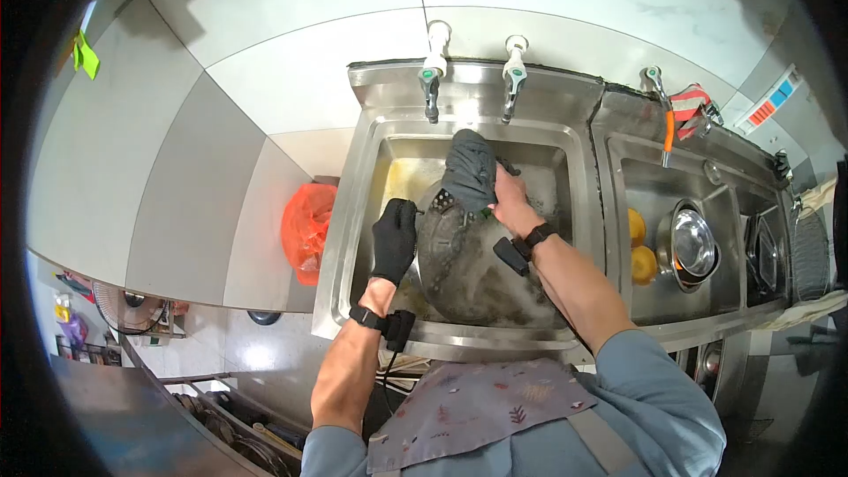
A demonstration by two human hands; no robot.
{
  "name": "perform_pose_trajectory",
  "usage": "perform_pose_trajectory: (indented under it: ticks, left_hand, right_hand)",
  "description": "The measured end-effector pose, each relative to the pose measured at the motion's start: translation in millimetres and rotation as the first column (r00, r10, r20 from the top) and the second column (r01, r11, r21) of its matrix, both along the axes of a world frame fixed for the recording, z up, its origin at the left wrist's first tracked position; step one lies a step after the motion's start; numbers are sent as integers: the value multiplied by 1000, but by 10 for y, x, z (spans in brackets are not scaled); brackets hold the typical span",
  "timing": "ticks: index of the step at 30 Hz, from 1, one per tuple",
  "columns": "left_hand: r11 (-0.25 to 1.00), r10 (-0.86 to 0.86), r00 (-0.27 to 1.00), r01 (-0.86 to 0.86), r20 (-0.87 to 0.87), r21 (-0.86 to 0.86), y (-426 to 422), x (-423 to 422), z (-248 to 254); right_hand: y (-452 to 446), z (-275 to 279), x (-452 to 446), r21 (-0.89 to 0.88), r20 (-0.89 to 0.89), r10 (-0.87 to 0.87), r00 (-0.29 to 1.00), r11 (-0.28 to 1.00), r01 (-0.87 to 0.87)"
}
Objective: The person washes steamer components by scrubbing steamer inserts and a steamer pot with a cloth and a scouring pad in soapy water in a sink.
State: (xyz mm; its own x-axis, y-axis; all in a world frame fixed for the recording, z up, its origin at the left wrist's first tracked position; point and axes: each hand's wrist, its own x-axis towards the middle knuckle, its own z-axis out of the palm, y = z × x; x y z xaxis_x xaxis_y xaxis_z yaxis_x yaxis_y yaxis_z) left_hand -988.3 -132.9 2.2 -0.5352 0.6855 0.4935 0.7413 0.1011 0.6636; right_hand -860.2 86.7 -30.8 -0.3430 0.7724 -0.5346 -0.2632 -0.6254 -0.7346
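My left hand [394, 238], in a black glove, is closed over the left part of a steel sink [579, 238]. Its fingers are curled beside the rim of a round grey pan-like vessel [439, 256] with dotted patterning, partly under cloudy water; what they grip is hidden. Bare at the fingers, my right hand [512, 199] holds a dark grey, ribbed fabric piece [470, 168], shaped like a mitt, above the vessel. A black part with pale dots [442, 201] shows at its lower left end. I cannot tell exactly what this piece is.
Two taps [430, 79] [514, 79] stand over the sink's back edge. An orange-red plastic bag [306, 231] hangs at the left. In the right-hand basin [671, 296] are steel bowls [693, 243] and yellow round things [643, 265]. An orange hose [669, 132] hangs from another tap.
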Motion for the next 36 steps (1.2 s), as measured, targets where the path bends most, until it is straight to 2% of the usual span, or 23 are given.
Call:
perform_pose_trajectory:
  ticks: [1, 3, 4, 5, 8, 9, 10, 12, 15, 16, 18, 19, 21, 22, 24, 25, 27, 28, 30, 31, 33, 34, 36]
  left_hand:
    - [1000, -1, 1000, 1, 7, -3, 7, 40, 27]
    - [998, 38, 975, -25, 219, -64, 32, 60, 112]
    - [997, 39, 975, -24, 219, -68, 28, 72, 124]
    - [998, 47, 964, -34, 260, -56, 31, 72, 143]
    - [998, 68, 962, -63, 265, -28, 44, 30, 156]
    - [998, 69, 970, -67, 233, -14, 59, 25, 139]
    - [998, 69, 969, -68, 238, -14, 86, 20, 115]
    - [999, 29, 947, -32, 319, 6, 140, 2, 89]
    - [1000, 18, 966, -19, 258, 2, 222, 8, 150]
    - [1000, 10, 968, -11, 252, 5, 250, 7, 206]
    - [1000, -9, 965, 8, 263, 7, 259, 15, 343]
    - [1000, -14, 966, 13, 259, 6, 248, 19, 456]
    - [997, -79, 981, 73, 176, 38, 229, 8, 668]
    - [996, -84, 981, 79, 175, 38, 215, 11, 723]
    - [995, -96, 975, 102, 199, -21, 151, -8, 801]
    - [993, -103, 982, 110, 157, -33, 88, -40, 820]
    - [991, -113, 987, 120, 111, -56, -25, -59, 844]
    - [988, -127, 989, 133, 75, -76, -91, -49, 838]
    - [988, -117, 990, 124, 78, -89, -212, -72, 744]
    - [988, -109, 990, 117, 84, -102, -283, -79, 716]
    - [980, -127, 987, 140, 96, -139, -456, -96, 673]
    - [970, -146, 983, 165, 112, -180, -551, -130, 663]
    - [955, -161, 977, 190, 139, -227, -694, -240, 557]
  right_hand:
    - [77, -117, 60, 22, 119, -17, 993, 1000, 15]
    - [191, -292, 158, 80, 169, -14, 985, 997, 1]
    - [253, -416, 212, 138, 218, -12, 976, 990, -19]
    - [352, -513, 267, 274, 515, 5, 857, 946, -170]
    - [486, -572, 399, 290, 622, 39, 782, 916, -277]
    - [357, -148, 470, 302, 803, 17, 596, 850, -432]
    - [386, -100, 519, 300, 806, 17, 592, 850, -433]
    - [492, -6, 625, 312, 940, -110, 323, 659, -684]
    - [604, 159, 758, 225, 971, -86, 223, 640, -735]
    - [650, 182, 787, 232, 969, -91, 228, 645, -728]
    - [708, 195, 861, 345, 937, -251, 245, 545, -764]
    - [718, 218, 887, 348, 936, -251, 247, 549, -760]
    - [748, 284, 954, 448, 882, -352, 312, 425, -787]
    - [716, 298, 981, 448, 882, -354, 311, 429, -784]
    - [627, 278, 976, 360, 877, -414, 245, 225, -905]
    - [634, 248, 963, 366, 875, -413, 252, 222, -904]
    - [635, 144, 952, 237, 926, -346, 154, 212, -948]
    - [630, 74, 959, 237, 927, -341, 156, 212, -948]
    - [657, -42, 946, -39, 957, -285, -60, 81, -996]
    - [661, -164, 954, -37, 957, -285, -58, 79, -996]
    - [616, -371, 979, -252, 957, -179, -230, -112, -961]
    - [522, -317, 986, -251, 957, -179, -229, -117, -961]
    - [313, -234, 988, -438, 899, -115, -423, -201, -876]
